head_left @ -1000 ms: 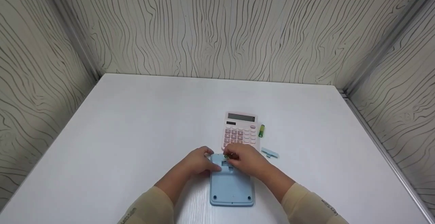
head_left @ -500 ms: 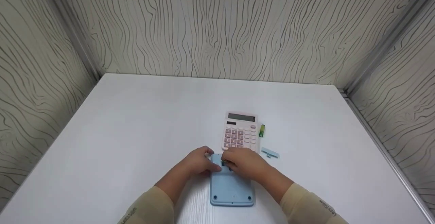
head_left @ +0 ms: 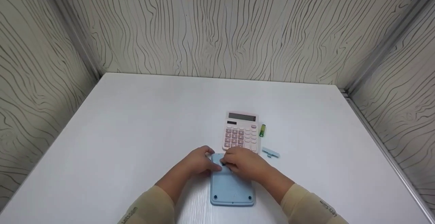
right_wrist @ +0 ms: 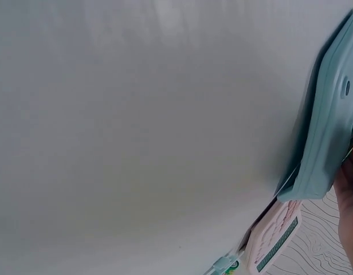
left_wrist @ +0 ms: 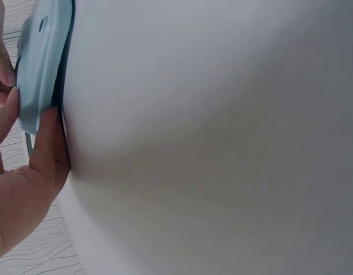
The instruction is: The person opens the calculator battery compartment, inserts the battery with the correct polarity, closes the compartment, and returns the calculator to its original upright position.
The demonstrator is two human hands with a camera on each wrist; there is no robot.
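Note:
A light blue calculator (head_left: 232, 186) lies face down on the white table, its back showing. My left hand (head_left: 200, 161) grips its upper left edge, thumb on the back and fingers at the side, as the left wrist view also shows. My right hand (head_left: 248, 162) is bent over the battery compartment near the top, pinching a small green battery there. The fingers hide most of that battery and the compartment. To the right lies the blue battery cover (head_left: 271, 152), off the calculator.
Just beyond the blue calculator lies a pink calculator (head_left: 240, 132), face up, its lower edge partly behind my right hand. A second green battery (head_left: 262, 130) rests beside it on the right. Patterned panels (head_left: 217, 30) stand behind and at both sides of the table (head_left: 153, 115).
My right hand has lowered the battery from above the compartment down to it, covering the opening. My left hand and the blue calculator stay put.

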